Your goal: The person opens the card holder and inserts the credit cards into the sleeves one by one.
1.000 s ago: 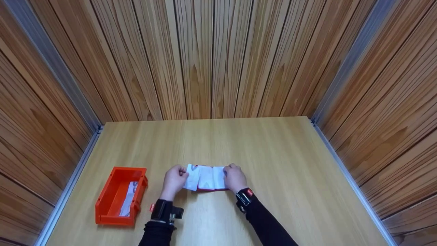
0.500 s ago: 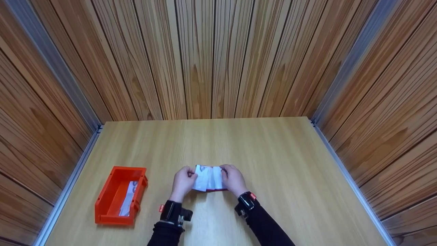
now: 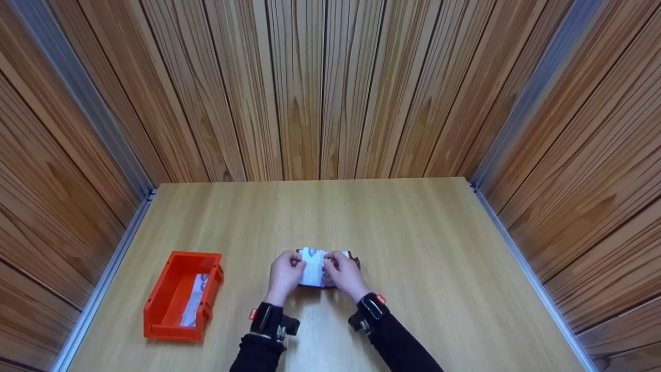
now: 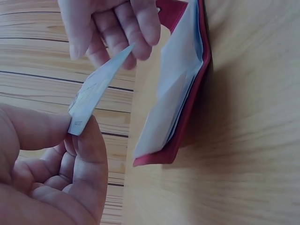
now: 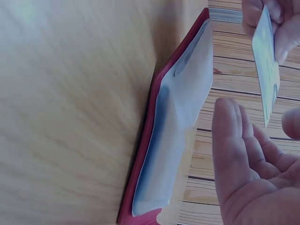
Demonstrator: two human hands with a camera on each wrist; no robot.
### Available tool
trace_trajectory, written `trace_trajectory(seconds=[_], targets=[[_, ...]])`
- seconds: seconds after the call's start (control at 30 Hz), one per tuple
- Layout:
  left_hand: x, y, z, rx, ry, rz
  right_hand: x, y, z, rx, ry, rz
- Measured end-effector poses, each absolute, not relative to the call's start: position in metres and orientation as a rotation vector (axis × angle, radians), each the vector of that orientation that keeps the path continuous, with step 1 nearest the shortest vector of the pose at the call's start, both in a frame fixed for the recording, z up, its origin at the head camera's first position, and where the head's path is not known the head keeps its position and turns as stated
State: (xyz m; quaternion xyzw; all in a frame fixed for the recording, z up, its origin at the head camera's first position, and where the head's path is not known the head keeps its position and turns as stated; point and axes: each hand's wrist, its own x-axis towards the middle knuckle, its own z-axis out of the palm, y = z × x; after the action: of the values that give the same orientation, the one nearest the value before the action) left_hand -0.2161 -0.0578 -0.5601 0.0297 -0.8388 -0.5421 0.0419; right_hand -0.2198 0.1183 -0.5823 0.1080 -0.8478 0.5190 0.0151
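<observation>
My left hand (image 3: 285,269) pinches a thin, pale printed card (image 4: 97,91) by one end, between thumb and index finger. The card is held up above a red card holder (image 4: 190,117) that lies spread on the table, its clear plastic sleeves (image 5: 164,154) fanned upward. Facing it from the other side is my right hand (image 3: 347,274), fingers loosely bent and thumb apart. In the right wrist view the card's free tip points into the gap between that thumb and the fingers. From the head, both hands cover the holder's ends.
An orange-red plastic bin (image 3: 161,310) stands on the left of the table (image 3: 413,232). Inside it, along the right wall, lies another pale printed card (image 3: 194,304). Wooden plank walls (image 3: 320,93) rise at the back and both sides.
My left hand has moved right over the holder, carrying the pale card towards my right hand. My right hand has left the holder's right end, and its fingers have come inward.
</observation>
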Motion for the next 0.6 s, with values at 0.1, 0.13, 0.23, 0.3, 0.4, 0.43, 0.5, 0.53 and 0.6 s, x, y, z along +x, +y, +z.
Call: trace_trajectory(seconds=[0.1,0.13,0.23,0.3,0.4,0.43,0.5,0.53,0.6], targets=[[-0.2166,-0.0549,-0.5588,0.096,-2.55,-1.679,-0.2196,0.1161,-0.5815,0.307,-2.667,1.615],[-0.2167,-0.0543,-0.559,0.096,-2.547,-1.68,-0.2196,0.1154,-0.5816,0.291,-2.678,1.634],[-0.217,-0.0528,-0.5599,0.09,-2.544,-1.673,-0.2194,0.1138,-0.581,0.223,-2.689,1.756],[-0.2174,-0.0521,-0.561,0.088,-2.543,-1.666,-0.219,0.1131,-0.5809,0.206,-2.67,1.821],[-0.2179,-0.0513,-0.5619,0.096,-2.544,-1.665,-0.2184,0.1123,-0.5815,0.211,-2.648,1.835],[-0.2179,-0.051,-0.562,0.097,-2.546,-1.664,-0.2182,0.1119,-0.5815,0.203,-2.647,1.833],[-0.2178,-0.0504,-0.5615,0.11,-2.55,-1.677,-0.2184,0.1114,-0.5815,0.192,-2.651,1.824],[-0.2179,-0.0501,-0.5612,0.11,-2.553,-1.677,-0.2186,0.1111,-0.5814,0.179,-2.657,1.82],[-0.2182,-0.0492,-0.5606,0.122,-2.556,-1.684,-0.219,0.1107,-0.5812,0.158,-2.667,1.815]])
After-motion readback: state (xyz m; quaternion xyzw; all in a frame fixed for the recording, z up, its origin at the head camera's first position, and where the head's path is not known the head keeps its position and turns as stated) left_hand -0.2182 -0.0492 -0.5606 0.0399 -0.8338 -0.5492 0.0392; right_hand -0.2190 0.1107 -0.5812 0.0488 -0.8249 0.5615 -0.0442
